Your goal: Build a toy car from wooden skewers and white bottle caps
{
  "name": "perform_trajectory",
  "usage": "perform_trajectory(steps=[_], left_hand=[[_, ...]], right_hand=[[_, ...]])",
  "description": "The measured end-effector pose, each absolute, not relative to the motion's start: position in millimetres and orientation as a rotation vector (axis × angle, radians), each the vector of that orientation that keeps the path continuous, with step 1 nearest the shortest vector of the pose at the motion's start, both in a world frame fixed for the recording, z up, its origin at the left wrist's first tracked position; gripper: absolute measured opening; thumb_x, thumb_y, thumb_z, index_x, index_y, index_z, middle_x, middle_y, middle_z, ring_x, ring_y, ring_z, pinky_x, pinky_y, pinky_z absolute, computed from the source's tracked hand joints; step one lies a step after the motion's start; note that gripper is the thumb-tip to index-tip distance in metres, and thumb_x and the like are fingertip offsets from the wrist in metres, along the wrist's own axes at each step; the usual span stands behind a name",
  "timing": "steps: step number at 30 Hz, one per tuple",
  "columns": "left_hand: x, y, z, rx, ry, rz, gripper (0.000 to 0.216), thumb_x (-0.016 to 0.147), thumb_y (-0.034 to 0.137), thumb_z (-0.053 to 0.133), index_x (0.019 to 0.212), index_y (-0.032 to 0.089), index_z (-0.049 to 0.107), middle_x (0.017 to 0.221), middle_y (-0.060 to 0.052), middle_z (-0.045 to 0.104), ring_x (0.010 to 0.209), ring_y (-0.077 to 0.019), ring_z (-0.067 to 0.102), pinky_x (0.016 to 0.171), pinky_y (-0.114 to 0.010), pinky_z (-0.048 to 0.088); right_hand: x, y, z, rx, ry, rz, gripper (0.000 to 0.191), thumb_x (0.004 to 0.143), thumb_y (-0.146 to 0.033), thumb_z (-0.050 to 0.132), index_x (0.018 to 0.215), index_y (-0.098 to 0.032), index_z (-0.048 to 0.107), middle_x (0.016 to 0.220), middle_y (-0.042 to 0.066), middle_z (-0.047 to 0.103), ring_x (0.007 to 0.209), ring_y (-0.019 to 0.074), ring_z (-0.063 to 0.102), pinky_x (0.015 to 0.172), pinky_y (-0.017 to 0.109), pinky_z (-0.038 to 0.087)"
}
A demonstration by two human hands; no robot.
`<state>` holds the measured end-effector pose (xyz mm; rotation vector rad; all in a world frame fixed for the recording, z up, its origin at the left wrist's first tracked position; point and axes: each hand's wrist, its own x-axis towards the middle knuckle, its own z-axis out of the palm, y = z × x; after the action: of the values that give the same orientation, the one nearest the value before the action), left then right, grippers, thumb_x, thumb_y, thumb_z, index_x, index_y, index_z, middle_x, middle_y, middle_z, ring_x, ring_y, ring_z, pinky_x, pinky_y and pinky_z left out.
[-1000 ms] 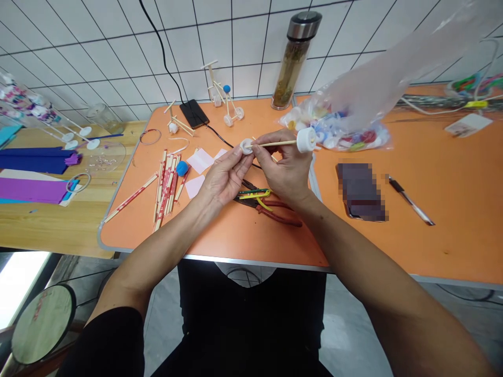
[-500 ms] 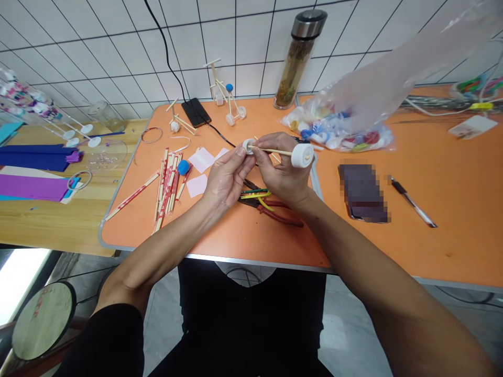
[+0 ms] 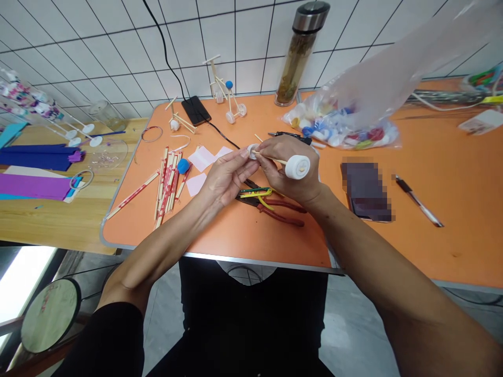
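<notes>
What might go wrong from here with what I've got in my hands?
Your left hand pinches the small cap against the tip of the stick, so the stick might slip and poke a finger. The large cap sits at the stick's other end, close to your right hand, and could work loose if bumped. The pliers lie near both hands; a lowered wrist might knock them.

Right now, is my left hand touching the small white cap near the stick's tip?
Touching. The head view shows it: the left hand has the small white cap at its fingertips, thumb against the cap's side, no gap visible.
</notes>
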<state>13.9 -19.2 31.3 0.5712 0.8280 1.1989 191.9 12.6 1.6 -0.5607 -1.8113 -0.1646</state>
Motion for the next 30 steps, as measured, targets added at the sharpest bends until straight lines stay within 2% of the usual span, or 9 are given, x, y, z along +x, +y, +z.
perform_trajectory(steps=[5, 8, 13, 17, 21, 27, 30], left_hand=[[15.9, -22.9, 33.4, 0.568, 0.851, 1.212, 0.009, 0.104, 0.017, 0.08, 0.101, 0.017, 0.088, 0.103, -0.005, 0.09, 0.114, -0.0184, 0.088, 0.119, -0.032, 0.065], [15.7, -23.4, 32.2, 0.599, 0.867, 1.215, 0.003, 0.1, 0.018, 0.085, 0.1, 0.018, 0.088, 0.099, -0.004, 0.09, 0.108, -0.0171, 0.089, 0.115, -0.032, 0.066], [17.9, -25.1, 29.8, 0.624, 0.874, 1.268, 0.008, 0.1, 0.015, 0.085, 0.093, 0.019, 0.088, 0.097, -0.003, 0.09, 0.098, -0.0152, 0.088, 0.11, -0.031, 0.068], [18.7, -26.4, 31.2, 0.558, 0.904, 1.231, 0.003, 0.099, 0.019, 0.087, 0.096, 0.019, 0.088, 0.102, -0.006, 0.09, 0.109, -0.0199, 0.089, 0.114, -0.035, 0.068], [18.8, -26.2, 30.9, 0.561, 0.903, 1.246, 0.002, 0.098, 0.021, 0.088, 0.097, 0.02, 0.088, 0.102, -0.005, 0.09, 0.115, -0.0203, 0.088, 0.116, -0.035, 0.067], [20.7, -26.3, 28.1, 0.607, 0.891, 1.291, 0.008, 0.091, 0.022, 0.095, 0.094, 0.02, 0.088, 0.097, -0.003, 0.09, 0.104, -0.018, 0.088, 0.114, -0.036, 0.068], [20.4, -26.9, 29.1, 0.612, 0.859, 1.275, 0.004, 0.097, 0.019, 0.089, 0.093, 0.02, 0.088, 0.095, -0.002, 0.089, 0.093, -0.0144, 0.087, 0.112, -0.034, 0.068]], right_hand=[[188.1, 11.0, 0.2, -0.661, -1.801, -0.018, 0.011, 0.11, -0.028, 0.066, 0.1, -0.029, 0.07, 0.101, 0.007, 0.085, 0.096, 0.0266, 0.084, 0.09, 0.047, 0.071], [188.6, 11.5, -2.5, -0.664, -1.818, 0.028, 0.012, 0.111, -0.032, 0.064, 0.1, -0.029, 0.068, 0.101, 0.006, 0.084, 0.097, 0.0272, 0.083, 0.092, 0.05, 0.071], [192.6, 9.6, -4.8, -0.722, -1.855, 0.034, 0.014, 0.108, -0.038, 0.071, 0.096, -0.031, 0.069, 0.103, 0.009, 0.084, 0.099, 0.0293, 0.081, 0.097, 0.052, 0.071], [191.2, 6.8, -3.9, -0.796, -1.861, 0.025, 0.019, 0.106, -0.045, 0.073, 0.093, -0.031, 0.07, 0.1, 0.008, 0.084, 0.098, 0.0304, 0.08, 0.098, 0.053, 0.07], [187.0, 4.8, -2.5, -0.785, -1.803, 0.122, 0.019, 0.107, -0.044, 0.073, 0.093, -0.03, 0.071, 0.1, 0.007, 0.084, 0.1, 0.0302, 0.082, 0.097, 0.053, 0.07], [186.6, 4.5, -3.7, -0.726, -1.775, 0.136, 0.013, 0.106, -0.039, 0.074, 0.098, -0.03, 0.072, 0.103, 0.008, 0.086, 0.1, 0.0306, 0.084, 0.097, 0.054, 0.071], [187.5, 4.5, -4.1, -0.685, -1.753, 0.096, 0.01, 0.107, -0.036, 0.071, 0.1, -0.029, 0.073, 0.1, 0.007, 0.086, 0.097, 0.0293, 0.084, 0.093, 0.051, 0.072]])
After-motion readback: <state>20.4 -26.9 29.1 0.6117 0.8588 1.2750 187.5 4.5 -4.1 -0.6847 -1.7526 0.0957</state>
